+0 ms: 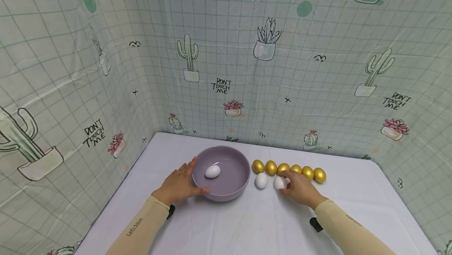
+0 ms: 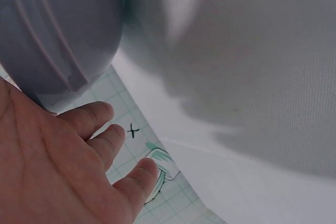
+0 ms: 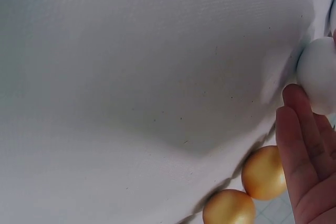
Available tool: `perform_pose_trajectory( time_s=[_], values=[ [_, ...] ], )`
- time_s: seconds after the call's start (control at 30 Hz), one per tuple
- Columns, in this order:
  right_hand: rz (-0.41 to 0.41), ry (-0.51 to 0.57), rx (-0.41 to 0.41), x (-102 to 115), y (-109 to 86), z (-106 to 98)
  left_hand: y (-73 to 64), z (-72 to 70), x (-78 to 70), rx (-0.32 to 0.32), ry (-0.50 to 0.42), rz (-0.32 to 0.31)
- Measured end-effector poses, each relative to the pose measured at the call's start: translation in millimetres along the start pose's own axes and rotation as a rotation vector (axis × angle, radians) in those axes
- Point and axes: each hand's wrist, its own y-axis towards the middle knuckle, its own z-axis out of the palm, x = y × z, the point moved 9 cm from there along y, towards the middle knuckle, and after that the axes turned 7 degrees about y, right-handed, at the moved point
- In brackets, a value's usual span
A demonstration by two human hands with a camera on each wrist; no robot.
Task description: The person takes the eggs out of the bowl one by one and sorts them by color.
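My left hand (image 1: 179, 184) rests against the left side of a round mauve bowl (image 1: 237, 186), its thumb along the front and its fingers toward the far left rim. In the left wrist view, three fingers (image 2: 105, 142) extend past the bowl's outer wall (image 2: 58, 35). One white egg (image 1: 212, 171) lies inside the bowl. My right hand (image 1: 300, 187) pinches a second white egg (image 1: 280, 183) between thumb and fingers, low over the table. Another white egg (image 1: 261, 181) sits between that hand and the bowl.
A row of several golden eggs (image 1: 271, 167) runs just behind the white eggs, partly covered by my right hand. Everything stands on a white-covered table (image 1: 226, 227). Patterned curtains (image 1: 226, 59) with cactus drawings rise behind the table and at its sides.
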Motion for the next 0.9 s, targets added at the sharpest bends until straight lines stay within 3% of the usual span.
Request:
perform_pose_trajectory(
  time_s=[0.9],
  values=[
    [-0.004,0.003,0.006,1.2,-0.3,-0.3,0.8,2.4,1.1,-0.001,0.011,-0.003]
  ],
)
